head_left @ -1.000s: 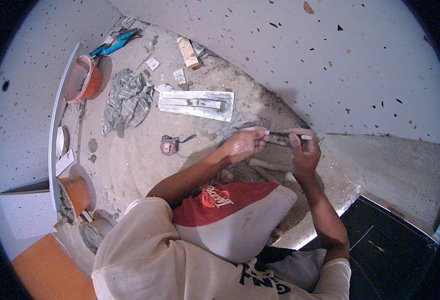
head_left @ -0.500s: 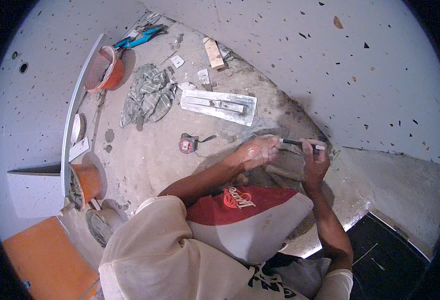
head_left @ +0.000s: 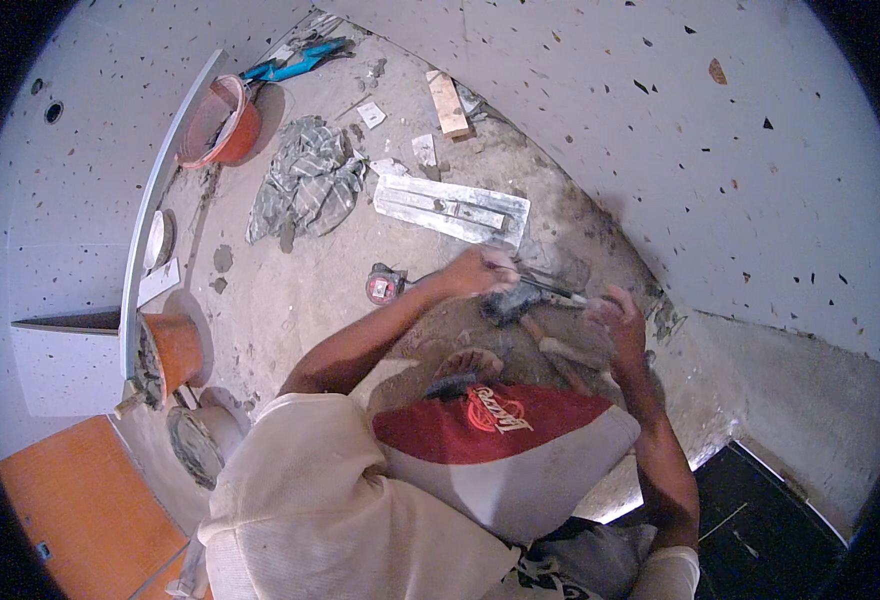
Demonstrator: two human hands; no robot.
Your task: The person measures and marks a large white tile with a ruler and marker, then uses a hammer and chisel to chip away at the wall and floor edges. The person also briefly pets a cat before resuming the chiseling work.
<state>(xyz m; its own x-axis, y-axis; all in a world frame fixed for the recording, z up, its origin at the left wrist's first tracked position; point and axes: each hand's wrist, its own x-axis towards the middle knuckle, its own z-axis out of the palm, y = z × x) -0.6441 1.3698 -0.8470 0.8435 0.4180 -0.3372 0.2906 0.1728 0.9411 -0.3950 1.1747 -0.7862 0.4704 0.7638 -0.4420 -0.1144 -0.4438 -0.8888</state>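
A slim dark marker with a pale end [head_left: 557, 289] spans the space between my hands, above the floor. My left hand [head_left: 482, 272] is closed around one end of it. My right hand [head_left: 615, 318], slightly blurred, has its fingertips at the pale end, thumb and fingers bent in. Below my left wrist, a tape measure [head_left: 384, 286] lies on the floor. Just beyond my hands is a flat metal trowel [head_left: 415, 203], handle side up. My bare feet in dark sandals show partly under my arms.
A crumpled checked cloth [head_left: 310, 185] and a wood block [head_left: 448, 104] lie farther off. Along the left stand orange buckets [head_left: 175, 352] beside a long metal strip [head_left: 150, 225]. A blue-handled tool [head_left: 300, 63] is at the far left. Speckled panels [head_left: 760, 180] wall both sides.
My hands have moved farther apart, the left going left and away, the right slightly left. More of the marker shows between them. The view has shifted, and a sandalled foot now shows.
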